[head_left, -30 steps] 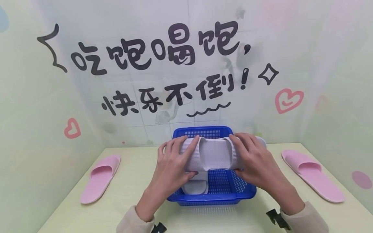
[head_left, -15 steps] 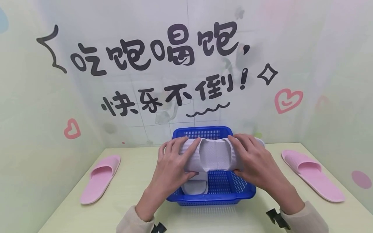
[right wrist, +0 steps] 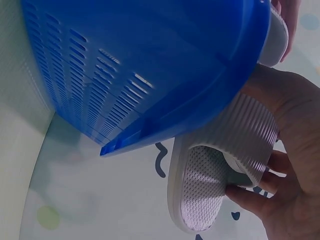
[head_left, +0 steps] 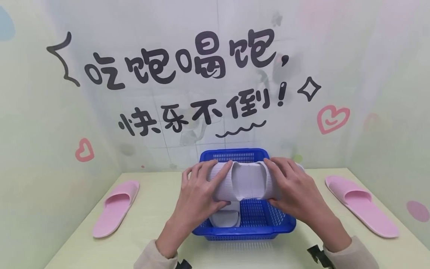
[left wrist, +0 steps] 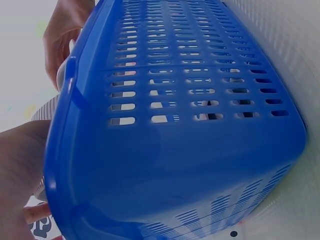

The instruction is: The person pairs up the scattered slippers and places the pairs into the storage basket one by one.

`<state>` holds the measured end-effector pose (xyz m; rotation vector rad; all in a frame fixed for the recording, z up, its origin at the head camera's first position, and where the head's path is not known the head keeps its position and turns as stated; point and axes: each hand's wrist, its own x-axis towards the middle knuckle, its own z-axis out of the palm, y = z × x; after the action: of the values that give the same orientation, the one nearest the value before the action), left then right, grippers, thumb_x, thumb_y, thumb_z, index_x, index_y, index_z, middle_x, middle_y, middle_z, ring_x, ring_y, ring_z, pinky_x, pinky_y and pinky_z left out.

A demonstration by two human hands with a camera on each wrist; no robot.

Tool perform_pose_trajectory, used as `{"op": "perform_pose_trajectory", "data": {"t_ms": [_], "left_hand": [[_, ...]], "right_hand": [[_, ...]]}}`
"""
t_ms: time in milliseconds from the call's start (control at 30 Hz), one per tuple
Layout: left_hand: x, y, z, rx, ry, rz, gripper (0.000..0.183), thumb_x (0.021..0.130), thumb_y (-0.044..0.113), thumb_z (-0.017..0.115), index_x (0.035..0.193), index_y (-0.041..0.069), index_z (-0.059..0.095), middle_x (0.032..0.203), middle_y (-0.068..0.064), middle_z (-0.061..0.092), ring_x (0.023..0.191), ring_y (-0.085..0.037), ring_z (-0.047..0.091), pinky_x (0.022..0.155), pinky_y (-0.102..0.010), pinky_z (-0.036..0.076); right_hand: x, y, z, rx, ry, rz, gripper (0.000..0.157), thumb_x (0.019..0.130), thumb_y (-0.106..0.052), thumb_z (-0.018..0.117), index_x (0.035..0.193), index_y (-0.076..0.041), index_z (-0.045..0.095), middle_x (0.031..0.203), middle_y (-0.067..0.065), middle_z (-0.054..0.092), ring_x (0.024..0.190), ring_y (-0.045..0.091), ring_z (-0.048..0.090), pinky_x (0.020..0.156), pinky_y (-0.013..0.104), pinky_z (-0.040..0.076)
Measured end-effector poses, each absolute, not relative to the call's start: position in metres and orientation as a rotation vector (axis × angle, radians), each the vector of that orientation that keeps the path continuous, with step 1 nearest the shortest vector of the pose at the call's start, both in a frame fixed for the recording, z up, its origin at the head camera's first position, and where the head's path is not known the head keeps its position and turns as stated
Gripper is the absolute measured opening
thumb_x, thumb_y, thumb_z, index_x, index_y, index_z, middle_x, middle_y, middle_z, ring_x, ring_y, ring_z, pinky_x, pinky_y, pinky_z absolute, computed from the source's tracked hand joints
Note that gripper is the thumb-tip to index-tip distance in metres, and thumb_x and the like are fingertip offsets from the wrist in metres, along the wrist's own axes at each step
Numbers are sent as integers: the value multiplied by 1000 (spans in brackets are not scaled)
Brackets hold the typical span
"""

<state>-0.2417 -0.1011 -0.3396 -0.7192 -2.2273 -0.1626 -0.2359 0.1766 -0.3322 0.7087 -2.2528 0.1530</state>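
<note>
Above the blue plastic basket (head_left: 243,231), my two hands hold pale grey-white slippers (head_left: 249,181) crosswise. Two ribbed straps face each other across a stretch of insole, so these look like two slippers put together; the hands hide how they overlap. My left hand (head_left: 197,192) grips the left strap, fingers over the top and thumb below. On the other strap my right hand (head_left: 297,192) has a similar grip. The right wrist view shows the textured insole of a slipper (right wrist: 202,187) beside that hand's fingers. Another pale slipper (head_left: 226,218) lies in the basket's left side, partly covered.
One pink slipper (head_left: 114,213) lies on the light wooden table (head_left: 151,220) at the left. A second pink slipper (head_left: 366,209) lies at the right. Behind the basket stands a pale wall (head_left: 161,22) with black lettering, and side walls flank the table.
The head view's picture has shifted slightly downward. Less of the pale end shows behind my right hand. Both hands keep the same grip on the slippers, and the basket stays put.
</note>
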Motion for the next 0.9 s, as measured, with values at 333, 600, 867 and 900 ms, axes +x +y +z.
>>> {"op": "perform_pose_trajectory", "data": {"t_ms": [333, 600, 867, 900], "left_hand": [[-242, -101, -340, -714, -2221, -160, 115, 52, 57, 88, 149, 42, 29, 139, -7, 47, 123, -28, 43, 95, -52, 38], [-241, -101, -341, -735, -2216, -176, 113, 52, 54, 89, 148, 42, 30, 138, -6, 46, 123, -27, 42, 95, -52, 38], [-239, -100, -341, -740, -2199, -176, 113, 52, 53, 89, 148, 41, 31, 138, -6, 47, 123, -27, 43, 95, -52, 38], [-239, -100, -341, -739, -2198, -178, 113, 53, 54, 89, 149, 40, 31, 137, -6, 47, 123, -27, 43, 95, -52, 38]], "right_hand": [[-236, 175, -332, 714, -2236, 122, 108, 47, -42, 93, 140, -13, 47, 131, 11, 54, 118, 30, 52, 84, 51, 55], [-234, 174, -334, 719, -2237, 133, 108, 46, -43, 93, 140, -13, 48, 131, 10, 55, 118, 30, 52, 82, 51, 56], [-232, 173, -334, 706, -2241, 111, 110, 45, -45, 93, 140, -13, 47, 131, 11, 55, 118, 30, 52, 81, 51, 56], [-232, 172, -334, 702, -2241, 111, 110, 45, -45, 93, 140, -13, 47, 131, 11, 55, 118, 30, 52, 81, 51, 56]]}}
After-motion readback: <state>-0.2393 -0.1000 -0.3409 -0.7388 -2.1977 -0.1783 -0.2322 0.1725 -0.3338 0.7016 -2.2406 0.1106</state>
